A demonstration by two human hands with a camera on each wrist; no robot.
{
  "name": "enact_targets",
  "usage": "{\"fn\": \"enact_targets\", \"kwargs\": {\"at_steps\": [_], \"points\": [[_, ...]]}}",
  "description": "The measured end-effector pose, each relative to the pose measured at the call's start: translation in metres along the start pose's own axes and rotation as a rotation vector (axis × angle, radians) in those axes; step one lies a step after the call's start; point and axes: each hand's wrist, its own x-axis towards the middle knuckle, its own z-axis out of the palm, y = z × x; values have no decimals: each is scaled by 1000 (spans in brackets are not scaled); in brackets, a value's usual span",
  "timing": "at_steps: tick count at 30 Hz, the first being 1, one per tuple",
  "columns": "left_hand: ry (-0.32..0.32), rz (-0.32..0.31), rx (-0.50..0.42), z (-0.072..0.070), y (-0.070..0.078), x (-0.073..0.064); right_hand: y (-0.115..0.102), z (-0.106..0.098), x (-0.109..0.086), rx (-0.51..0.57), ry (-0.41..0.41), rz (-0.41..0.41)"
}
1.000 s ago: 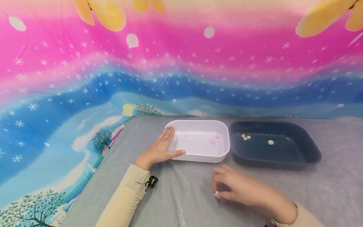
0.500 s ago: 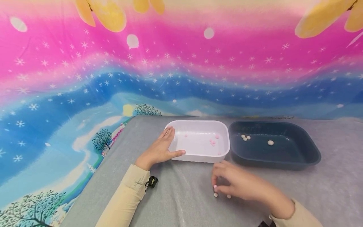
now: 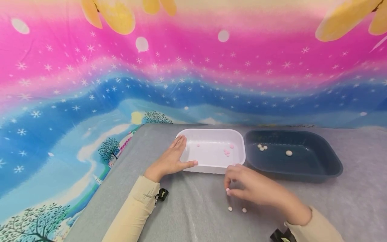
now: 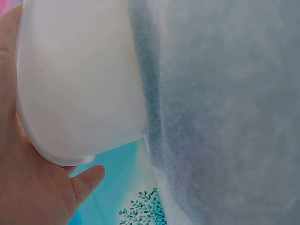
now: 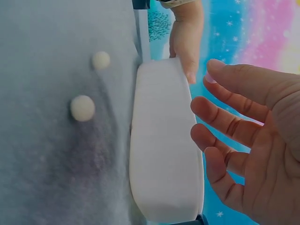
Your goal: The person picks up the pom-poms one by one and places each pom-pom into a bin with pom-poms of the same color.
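My right hand [image 3: 255, 186] pinches a small pink ball [image 3: 227, 190] between thumb and forefinger, just in front of the white plastic tub [image 3: 211, 170]. In the right wrist view a bit of the pink ball [image 5: 210, 78] shows at the thumb tip, the other fingers spread loosely below. My left hand [image 3: 168, 158] rests on the tub's left end, fingers along the rim and thumb over the near corner. Several pink balls [image 3: 226, 153] lie inside the tub. On the grey cloth under my right hand are two cream-white balls, one left [image 3: 230, 209] and one right [image 3: 244, 210].
A dark blue-grey tub [image 3: 305, 177] stands against the white tub's right side, with several cream-white balls [image 3: 262, 147] and a bigger one [image 3: 289, 153] in it. Grey cloth [image 3: 193, 215] covers the table. A printed backdrop [image 3: 193, 84] hangs behind.
My right hand has lifted the pink ball off the cloth and moved toward the white tub, uncovering two cream-white balls. My left hand has stayed in place.
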Motion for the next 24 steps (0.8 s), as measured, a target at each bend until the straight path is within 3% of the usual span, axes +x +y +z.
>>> {"fn": "enact_targets", "kwargs": {"at_steps": [6, 16, 24], "points": [[5, 10, -4, 0, 0, 0, 4, -5, 5, 19, -12, 23], [8, 4, -14, 1, -1, 0, 14, -8, 8, 19, 54, -35], [12, 6, -13, 2, -2, 1, 22, -12, 9, 58, 68, 2]]}}
